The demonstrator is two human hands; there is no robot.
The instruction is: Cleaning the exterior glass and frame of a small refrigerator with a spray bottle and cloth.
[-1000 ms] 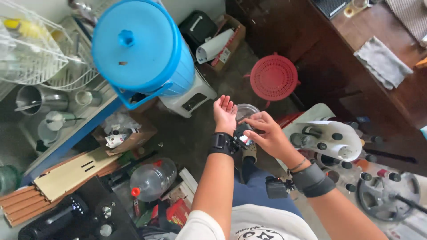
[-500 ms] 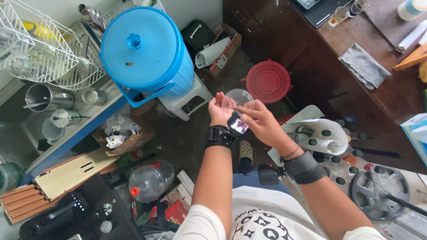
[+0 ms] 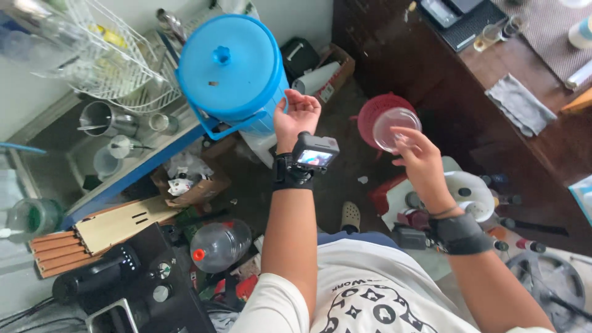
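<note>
Below me a dark, littered concrete floor (image 3: 259,185). Far left, a pale wall (image 3: 37,98) above a steel sink (image 3: 74,154). Far right stands a dark brown wooden table (image 3: 493,123), in soft daylight.

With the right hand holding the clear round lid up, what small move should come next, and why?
Probably lower the clear round lid slowly toward a free surface. The right hand pinches it only at the edge, high above the red basket and the cluttered floor, while the left hand is open and holds nothing, so it could steady the lid.
</note>
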